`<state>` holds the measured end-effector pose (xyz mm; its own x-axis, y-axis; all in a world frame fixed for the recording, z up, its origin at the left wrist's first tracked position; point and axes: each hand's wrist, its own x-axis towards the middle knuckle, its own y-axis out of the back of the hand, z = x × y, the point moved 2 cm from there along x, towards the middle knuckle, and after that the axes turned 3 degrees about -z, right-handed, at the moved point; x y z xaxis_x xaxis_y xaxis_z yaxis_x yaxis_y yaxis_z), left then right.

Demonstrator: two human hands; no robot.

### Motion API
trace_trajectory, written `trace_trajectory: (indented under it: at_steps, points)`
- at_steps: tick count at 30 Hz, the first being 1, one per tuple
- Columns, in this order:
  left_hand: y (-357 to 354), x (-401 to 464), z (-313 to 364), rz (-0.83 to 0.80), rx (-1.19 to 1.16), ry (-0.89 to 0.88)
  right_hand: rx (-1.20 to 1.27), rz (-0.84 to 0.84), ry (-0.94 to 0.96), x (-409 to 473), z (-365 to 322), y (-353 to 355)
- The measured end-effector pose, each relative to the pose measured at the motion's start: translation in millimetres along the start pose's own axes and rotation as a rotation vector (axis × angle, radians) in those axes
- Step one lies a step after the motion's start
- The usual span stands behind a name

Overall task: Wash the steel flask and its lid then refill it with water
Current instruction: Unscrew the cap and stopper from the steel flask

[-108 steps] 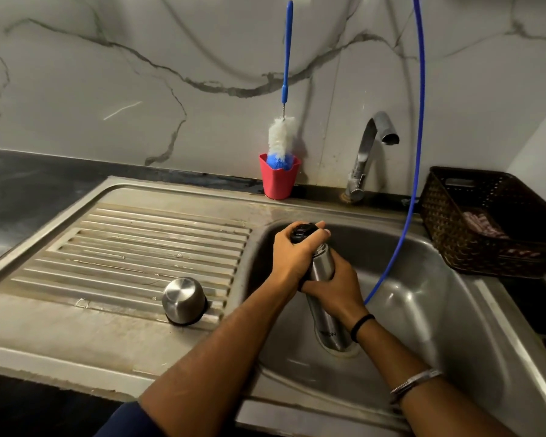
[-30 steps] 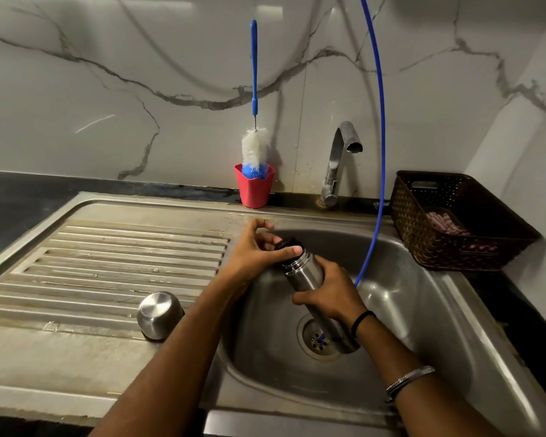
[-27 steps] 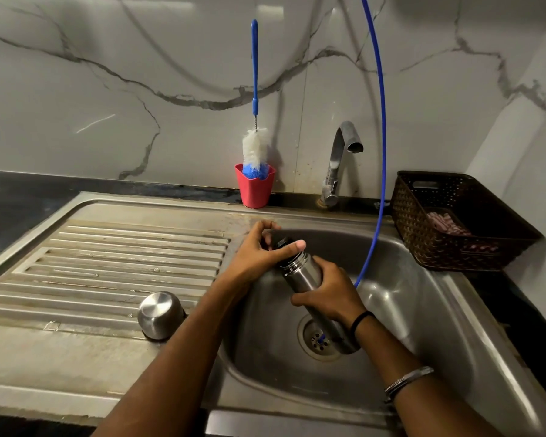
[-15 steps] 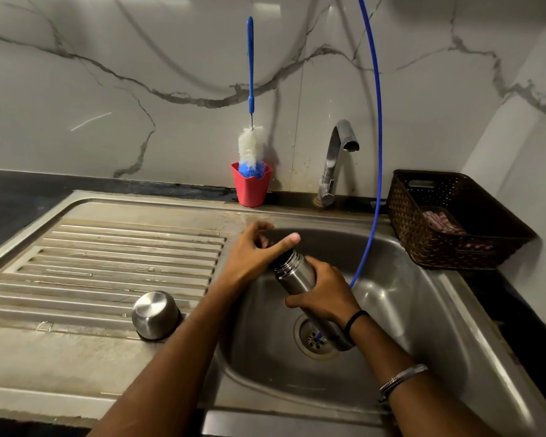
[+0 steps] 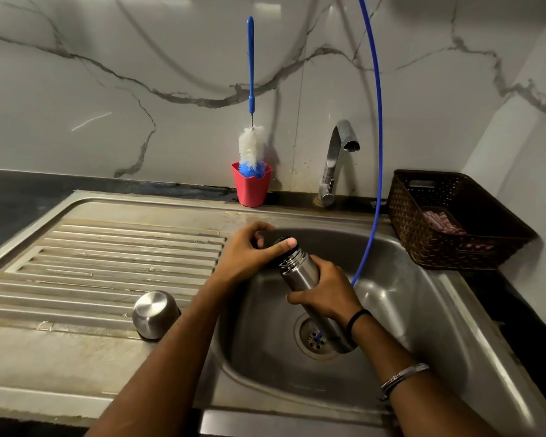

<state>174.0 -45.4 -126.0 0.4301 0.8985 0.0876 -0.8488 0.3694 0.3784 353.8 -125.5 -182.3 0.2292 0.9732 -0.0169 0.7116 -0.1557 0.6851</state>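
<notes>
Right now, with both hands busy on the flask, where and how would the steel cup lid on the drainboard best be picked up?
Probably from above, by its curved side wall. The steel cup lid sits mouth-down on the drainboard, flat top up, so its rim is unreachable. Nothing stands beside it; the left hand, nearer, could span it with fingers and thumb on opposite sides.

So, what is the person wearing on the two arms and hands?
Both forearms are bare; no sleeve shows in this frame. The left hand has no ring, band or glove visible. The right hand is also ungloved, and its wrist carries a thin black band. Further up that forearm sits a slim silver bracelet with a dark band beside it.
</notes>
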Motion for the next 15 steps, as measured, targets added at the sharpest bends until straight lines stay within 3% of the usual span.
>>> trace_trajectory:
  at_steps: [7, 11, 15]
  points:
    - [6, 3, 3, -0.292, -0.115, -0.097, 0.012, 0.001, 0.017, 0, -1, 3]
    - [7, 2, 4, -0.22, -0.099, -0.116, -0.02, -0.012, 0.027, -2, -2, 3]
    - [14, 5, 7, -0.033, 0.042, -0.137, -0.013, -0.019, 0.018, -1, -3, 2]
